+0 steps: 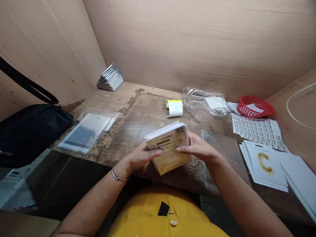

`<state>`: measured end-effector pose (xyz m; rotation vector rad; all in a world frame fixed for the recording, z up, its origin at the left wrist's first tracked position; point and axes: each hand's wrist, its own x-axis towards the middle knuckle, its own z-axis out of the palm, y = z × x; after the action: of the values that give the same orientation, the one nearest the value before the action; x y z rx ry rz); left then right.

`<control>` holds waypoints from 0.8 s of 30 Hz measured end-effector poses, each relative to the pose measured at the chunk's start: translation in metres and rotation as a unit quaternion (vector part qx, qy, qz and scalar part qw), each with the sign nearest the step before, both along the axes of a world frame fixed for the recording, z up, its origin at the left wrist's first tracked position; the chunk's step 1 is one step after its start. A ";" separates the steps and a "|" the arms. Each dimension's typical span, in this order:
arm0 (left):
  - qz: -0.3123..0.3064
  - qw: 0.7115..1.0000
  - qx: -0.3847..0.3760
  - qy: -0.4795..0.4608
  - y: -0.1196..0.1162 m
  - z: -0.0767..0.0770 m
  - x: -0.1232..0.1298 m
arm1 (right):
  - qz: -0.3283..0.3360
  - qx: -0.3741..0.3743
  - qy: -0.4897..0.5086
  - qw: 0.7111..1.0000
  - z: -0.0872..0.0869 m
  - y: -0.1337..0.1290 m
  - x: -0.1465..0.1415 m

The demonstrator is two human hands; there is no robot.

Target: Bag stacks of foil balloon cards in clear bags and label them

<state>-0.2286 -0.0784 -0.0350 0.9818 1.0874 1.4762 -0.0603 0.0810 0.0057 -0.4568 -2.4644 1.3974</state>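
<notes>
Between my two hands is a stack of printed cards, tilted above the front part of the table. Its front face is gold-brown with dark print, and white edges show along the top. My left hand grips the stack's left side, thumb across the front. On the right side my right hand closes round it, its thumb also on the front. Another gold-brown face shows below the thumbs; whether it belongs to the same stack I cannot tell. The print is blurred, and most fingers are hidden behind the cards.
Clear plastic sleeves lie at left beside a black bag. A card stack leans in the back corner. Farther right are a label roll, a plastic bag, a red basket, sticker sheets and letter-C cards.
</notes>
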 end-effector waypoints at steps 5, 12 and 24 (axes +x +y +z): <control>0.148 0.980 0.043 0.128 -0.005 0.008 0.004 | -0.003 -0.094 0.063 0.994 -0.027 -0.016 0.006; 0.233 0.940 0.063 0.241 -0.003 -0.026 0.029 | -0.009 -0.002 0.108 0.994 -0.044 -0.032 0.011; 0.110 0.987 -0.023 0.117 0.019 -0.008 0.003 | -0.104 -0.154 0.095 0.978 -0.033 -0.039 0.000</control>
<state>-0.2254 -0.0594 -0.0432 1.0483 1.4324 1.5301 -0.0598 0.0423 -0.0270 -0.5960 -1.9954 1.6524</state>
